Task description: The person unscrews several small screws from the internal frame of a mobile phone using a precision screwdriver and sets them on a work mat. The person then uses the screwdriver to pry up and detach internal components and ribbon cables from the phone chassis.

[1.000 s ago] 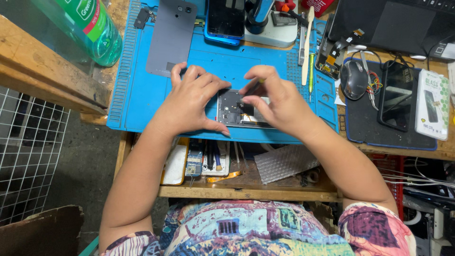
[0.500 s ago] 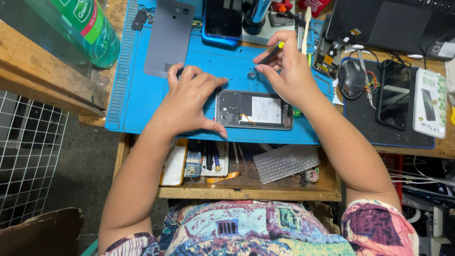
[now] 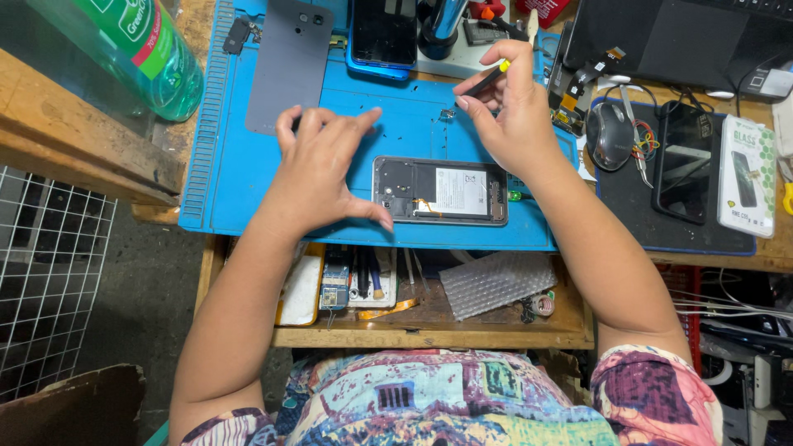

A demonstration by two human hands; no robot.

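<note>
- an opened phone (image 3: 439, 192), its back cover off and its battery and boards showing, is laid flat on the blue repair mat (image 3: 248, 190), near the mat's front edge and between the two hands.
- the left hand (image 3: 324, 169) is spread palm-down on the mat just beside the phone's left end, with nothing grasped; the thumb tip is set at the phone's lower left corner, seemingly so that the phone is kept from sliding.
- the right hand (image 3: 514, 111) is raised above the mat, behind the phone's right end and apart from it; a slim dark tool with a yellow band (image 3: 489, 76) is pinched between thumb and fingertips, held like a pen, probably for fine work.
- a grey back cover (image 3: 291, 62) is laid aside at the mat's far left, clear of the work.
- a second phone in a blue case (image 3: 383, 35) is lying behind it.
- a mouse (image 3: 610, 132) and a dark phone (image 3: 684, 161) are set on the black mat (image 3: 628, 219) to the right.
- a green bottle (image 3: 140, 54) is lying at the upper left.
- an open drawer (image 3: 429, 318) with small tools is seen below the bench edge.
</note>
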